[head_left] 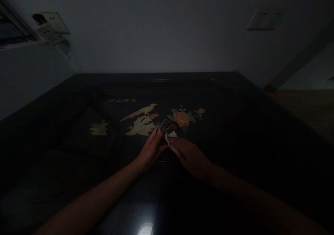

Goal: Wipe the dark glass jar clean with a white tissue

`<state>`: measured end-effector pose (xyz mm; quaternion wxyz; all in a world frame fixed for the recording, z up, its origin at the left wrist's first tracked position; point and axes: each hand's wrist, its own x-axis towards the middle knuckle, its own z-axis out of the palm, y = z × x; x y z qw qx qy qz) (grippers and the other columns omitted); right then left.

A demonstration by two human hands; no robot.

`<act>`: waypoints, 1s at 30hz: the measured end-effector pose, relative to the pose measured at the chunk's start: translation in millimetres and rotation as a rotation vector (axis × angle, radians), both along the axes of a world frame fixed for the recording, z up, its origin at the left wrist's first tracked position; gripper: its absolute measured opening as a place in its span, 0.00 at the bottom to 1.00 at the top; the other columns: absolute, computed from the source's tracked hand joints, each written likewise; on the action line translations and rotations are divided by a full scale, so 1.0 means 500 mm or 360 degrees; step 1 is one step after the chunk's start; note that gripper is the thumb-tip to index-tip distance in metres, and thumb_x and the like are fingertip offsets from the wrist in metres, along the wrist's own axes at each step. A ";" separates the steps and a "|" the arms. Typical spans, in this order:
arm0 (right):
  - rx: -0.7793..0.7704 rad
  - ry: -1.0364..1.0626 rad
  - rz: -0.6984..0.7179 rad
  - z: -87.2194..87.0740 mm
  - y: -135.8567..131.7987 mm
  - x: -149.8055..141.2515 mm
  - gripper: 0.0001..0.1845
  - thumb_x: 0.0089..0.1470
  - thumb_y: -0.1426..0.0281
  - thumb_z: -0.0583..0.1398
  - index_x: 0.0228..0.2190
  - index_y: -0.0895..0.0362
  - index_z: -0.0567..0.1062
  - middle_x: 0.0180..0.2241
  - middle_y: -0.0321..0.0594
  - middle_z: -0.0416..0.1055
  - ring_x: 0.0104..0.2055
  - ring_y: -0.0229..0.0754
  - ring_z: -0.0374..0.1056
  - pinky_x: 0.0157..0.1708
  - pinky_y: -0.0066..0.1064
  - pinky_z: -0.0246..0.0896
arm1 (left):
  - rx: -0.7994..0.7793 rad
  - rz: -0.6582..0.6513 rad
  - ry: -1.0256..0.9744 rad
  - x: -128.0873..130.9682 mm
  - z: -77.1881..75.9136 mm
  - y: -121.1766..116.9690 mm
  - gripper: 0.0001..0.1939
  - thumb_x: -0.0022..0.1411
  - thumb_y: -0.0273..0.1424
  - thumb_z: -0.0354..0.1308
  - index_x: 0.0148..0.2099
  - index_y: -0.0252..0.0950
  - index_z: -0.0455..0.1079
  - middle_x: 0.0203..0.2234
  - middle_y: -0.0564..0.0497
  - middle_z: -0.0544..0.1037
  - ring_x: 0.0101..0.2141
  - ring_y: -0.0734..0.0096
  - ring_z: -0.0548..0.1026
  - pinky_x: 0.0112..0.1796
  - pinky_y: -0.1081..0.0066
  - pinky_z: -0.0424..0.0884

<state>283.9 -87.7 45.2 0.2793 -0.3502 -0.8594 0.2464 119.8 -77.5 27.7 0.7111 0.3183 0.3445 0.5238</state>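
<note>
In dim light my left hand is wrapped round the side of a dark, see-through drinking glass, tilted with its mouth toward me. My right hand pinches a crumpled white tissue against the glass, and part of it reaches in at the rim. Both hands meet over the middle of a black glossy table. Some of my fingers are hidden behind the glass and the tissue.
The tabletop carries a picture of a bird, an orange flower and written characters. Behind it rises a pale wall with sockets at the right and at the left. A wooden-looking floor shows at the right.
</note>
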 end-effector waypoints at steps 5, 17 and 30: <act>0.0387 -0.0378 0.0219 0.017 0.039 0.034 0.24 0.56 0.82 0.50 0.53 0.61 0.68 0.55 0.49 0.68 0.58 0.46 0.63 0.54 0.41 0.63 | -0.0019 0.0042 -0.0086 0.001 -0.007 0.006 0.20 0.58 0.43 0.59 0.49 0.39 0.69 0.49 0.45 0.74 0.49 0.60 0.71 0.48 0.61 0.69; 0.0251 -0.0289 0.0071 0.018 0.020 0.015 0.24 0.54 0.83 0.49 0.51 0.62 0.70 0.50 0.50 0.72 0.55 0.46 0.66 0.54 0.42 0.63 | -0.0038 0.0016 -0.0054 0.002 0.002 0.000 0.21 0.57 0.43 0.60 0.50 0.38 0.69 0.48 0.44 0.75 0.50 0.58 0.71 0.50 0.59 0.68; -0.0782 0.0610 -0.0035 0.028 -0.011 -0.010 0.20 0.57 0.73 0.53 0.51 0.55 0.70 0.44 0.43 0.75 0.43 0.44 0.73 0.44 0.38 0.70 | 0.0079 -0.0001 0.0031 0.004 0.004 -0.007 0.30 0.58 0.40 0.60 0.62 0.45 0.60 0.55 0.46 0.70 0.54 0.57 0.68 0.50 0.64 0.68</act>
